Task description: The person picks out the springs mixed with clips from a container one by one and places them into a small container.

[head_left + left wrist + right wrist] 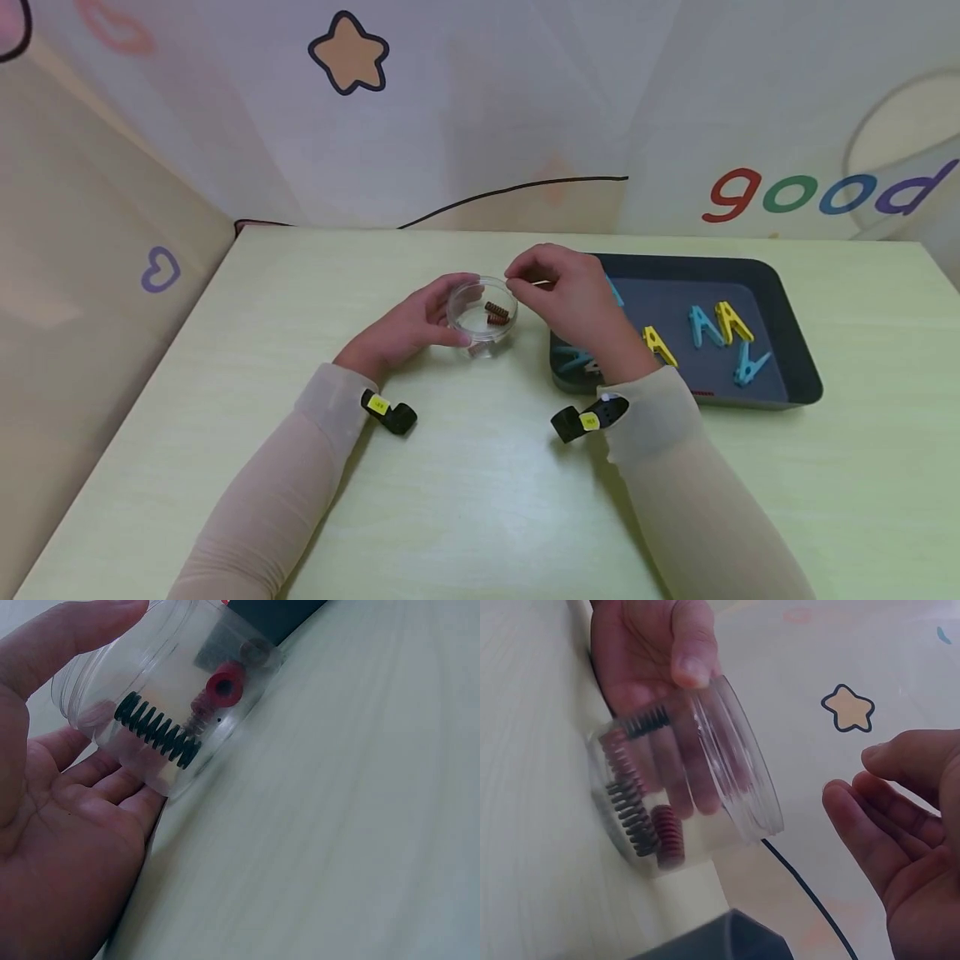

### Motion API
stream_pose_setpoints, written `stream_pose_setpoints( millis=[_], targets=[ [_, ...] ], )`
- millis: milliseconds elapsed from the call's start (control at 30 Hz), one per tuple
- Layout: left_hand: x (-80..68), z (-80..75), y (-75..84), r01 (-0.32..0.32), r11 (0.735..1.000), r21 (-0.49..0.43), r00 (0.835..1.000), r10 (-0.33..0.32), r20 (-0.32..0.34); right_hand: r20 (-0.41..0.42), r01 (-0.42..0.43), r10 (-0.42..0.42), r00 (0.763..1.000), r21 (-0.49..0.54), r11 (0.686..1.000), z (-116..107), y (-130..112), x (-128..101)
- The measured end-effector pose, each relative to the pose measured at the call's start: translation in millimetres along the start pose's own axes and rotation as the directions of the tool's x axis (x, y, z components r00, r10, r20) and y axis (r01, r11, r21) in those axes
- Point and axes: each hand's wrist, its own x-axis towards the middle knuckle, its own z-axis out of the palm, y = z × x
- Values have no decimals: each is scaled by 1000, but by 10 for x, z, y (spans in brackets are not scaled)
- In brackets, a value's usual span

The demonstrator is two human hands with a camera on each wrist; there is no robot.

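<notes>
Left hand [60, 825] cups jar [165, 697], springs [157, 731] inside; wrist views show them clearly. Right hand [570, 300] hovers above, fingers loosely curled, empty. Head view alone shows tray [787, 367] of pegs [731, 321].

Light: bright, even and diffuse across the table [480, 500], from above.
Shadows: soft, faint, close under the forearms and beside the tray [795, 392].
Glare: pale sheen on the clear jar [172, 690].
Blur: both wrist views soft; table grain smeared.
Distortion: table edges splay toward the head view's corners.
</notes>
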Motion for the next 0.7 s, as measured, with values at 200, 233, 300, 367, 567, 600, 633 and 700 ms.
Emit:
stream_pose_setpoints(
  millis=[200, 233, 300, 367, 567, 600, 633, 700],
  targets=[
    [3, 6, 2, 3, 1000, -3, 1000, -3, -7, -52, -96, 97, 994, 8, 995, -94, 51, 10],
    [3, 9, 2, 4, 1000, -5, 1000, -4, -7, -60, -120, 120, 991, 7, 993, -108, 68, 10],
    [6, 12, -1, 11, 1000, -1, 1000, -11, -7, -73, -163, 162, 984, -7, 987, -136, 103, 11],
    [5, 14, 3, 14, 1000, 0, 1000, -14, -7, -80, -199, 196, 977, -26, 980, -163, 135, 12],
    [0, 0, 18, 7, 1000, 0, 1000, -7, -12, -106, -283, 276, 955, -51, 958, -225, 175, 32],
    [-1, -3, 21, 8, 1000, -5, 1000, -8, -11, -106, -300, 293, 950, -53, 953, -230, 174, 33],
    [0, -6, 22, 8, 1000, -8, 1000, -8, -8, -105, -320, 313, 944, -53, 946, -234, 174, 33],
    [-4, -6, 28, 9, 1000, -12, 1000, -9, -6, -100, -352, 346, 933, -49, 935, -241, 176, 33]
  ],
)
